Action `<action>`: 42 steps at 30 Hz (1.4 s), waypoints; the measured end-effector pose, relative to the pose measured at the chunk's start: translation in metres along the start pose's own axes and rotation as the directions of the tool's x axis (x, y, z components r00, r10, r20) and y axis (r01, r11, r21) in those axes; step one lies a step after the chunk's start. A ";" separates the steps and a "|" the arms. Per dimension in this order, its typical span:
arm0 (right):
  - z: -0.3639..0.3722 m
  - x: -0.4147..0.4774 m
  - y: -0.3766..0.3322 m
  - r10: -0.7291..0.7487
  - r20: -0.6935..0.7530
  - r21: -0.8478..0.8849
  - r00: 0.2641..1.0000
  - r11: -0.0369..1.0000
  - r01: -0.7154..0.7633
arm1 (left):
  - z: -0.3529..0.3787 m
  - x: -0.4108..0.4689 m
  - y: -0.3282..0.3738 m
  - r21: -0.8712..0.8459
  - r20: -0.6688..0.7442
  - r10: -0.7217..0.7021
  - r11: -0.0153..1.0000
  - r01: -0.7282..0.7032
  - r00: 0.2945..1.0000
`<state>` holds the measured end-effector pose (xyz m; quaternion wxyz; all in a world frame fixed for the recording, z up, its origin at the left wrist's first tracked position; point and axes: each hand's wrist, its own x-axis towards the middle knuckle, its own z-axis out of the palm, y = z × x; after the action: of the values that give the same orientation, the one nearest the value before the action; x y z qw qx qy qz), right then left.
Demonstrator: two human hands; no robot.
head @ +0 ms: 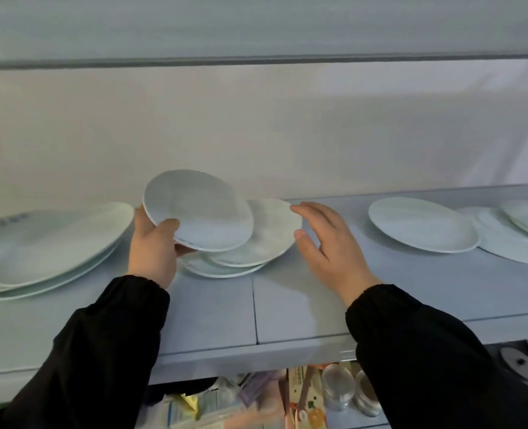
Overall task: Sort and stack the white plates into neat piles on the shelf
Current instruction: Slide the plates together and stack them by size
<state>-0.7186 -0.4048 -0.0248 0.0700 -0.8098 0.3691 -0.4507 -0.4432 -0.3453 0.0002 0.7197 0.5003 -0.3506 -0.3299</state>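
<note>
A small white plate (pixel 198 211), smooth and round, is tilting above a loose pile of plates (pixel 256 243) on the pale blue shelf (pixel 303 305). The left hand (pixel 154 246) is gripping its near-left rim, thumb on top. The right hand (pixel 327 243) is hovering beside the pile with fingers spread, seemingly touching nothing.

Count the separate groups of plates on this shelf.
3, some edges hidden: big plates far left, a small pile in the middle under the plate in the left hand, more on the right.
</note>
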 end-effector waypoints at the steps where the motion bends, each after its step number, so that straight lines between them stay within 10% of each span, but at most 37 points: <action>1: 0.005 0.003 -0.003 -0.010 -0.001 0.002 1.000 1.000 0.010 | -0.003 0.002 -0.002 0.004 0.025 -0.011 1.000 0.010 1.000; 27: 0.012 0.009 -0.003 0.074 -0.038 0.023 0.997 0.997 -0.073 | -0.009 0.006 -0.013 0.718 0.154 0.046 0.681 -0.144 0.987; 42: 0.005 0.008 0.004 0.146 0.020 -0.016 0.989 0.989 -0.145 | 0.005 -0.005 -0.019 0.798 0.451 0.421 0.203 -0.567 0.787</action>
<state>-0.7138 -0.4140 -0.0241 0.1008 -0.7860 0.4297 -0.4329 -0.4526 -0.3488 -0.0176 0.3658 0.6442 -0.6585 0.1325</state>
